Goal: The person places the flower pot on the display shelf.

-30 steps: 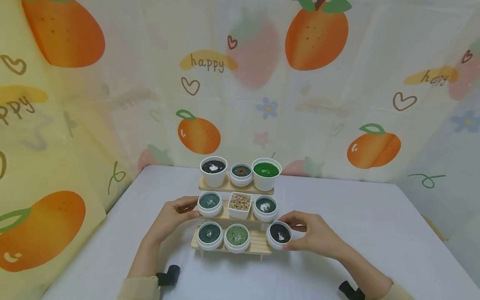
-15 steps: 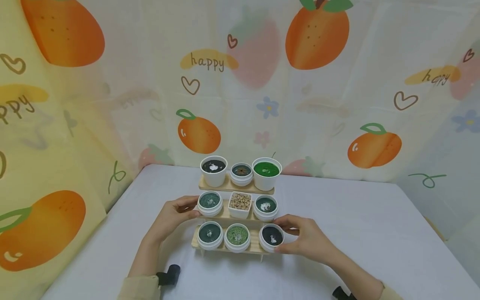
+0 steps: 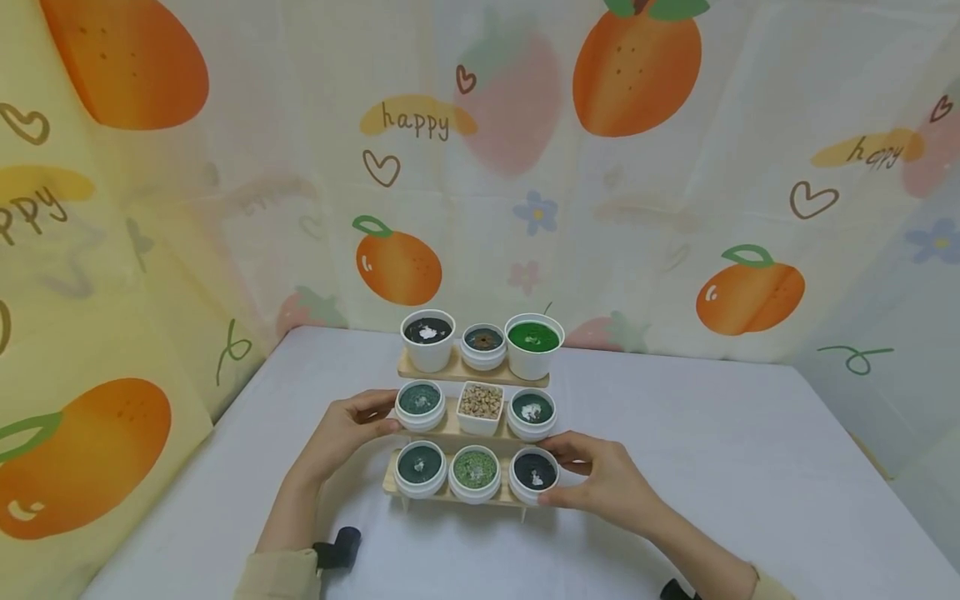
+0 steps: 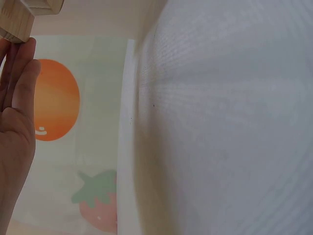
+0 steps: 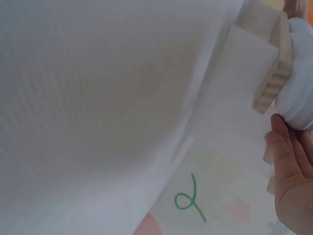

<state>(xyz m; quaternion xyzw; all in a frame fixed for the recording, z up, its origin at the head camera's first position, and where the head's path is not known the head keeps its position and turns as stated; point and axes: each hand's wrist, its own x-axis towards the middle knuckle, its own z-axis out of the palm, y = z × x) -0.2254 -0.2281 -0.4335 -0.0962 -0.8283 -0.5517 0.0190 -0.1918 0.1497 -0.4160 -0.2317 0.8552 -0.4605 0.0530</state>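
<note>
My right hand (image 3: 611,483) pinches a small white round pot (image 3: 534,473) with dark filling, at the right of the bottom tier of a tiered wooden stand (image 3: 498,502). In the right wrist view, the fingers (image 5: 283,147) lie against that white pot (image 5: 298,100) beside the board's end. My left hand (image 3: 341,433) grips the stand at the middle tier's left end, beside a pot with green filling (image 3: 420,402). The left wrist view has its fingertips (image 4: 30,46) against the wooden board (image 4: 14,22); the thumb is hidden there.
Two more pots, one dark green (image 3: 420,467) and one speckled green (image 3: 474,472), share the bottom tier. A square cup of grains (image 3: 480,404) and a white-topped pot (image 3: 532,411) stand above. Taller cups, one dark (image 3: 429,342) and one bright green (image 3: 533,346), flank a small pot (image 3: 483,343).
The right hand has carried the dark-filled pot leftwards from the bottom tier's right end, closer to the speckled green pot. My left hand has stayed at the stand.
</note>
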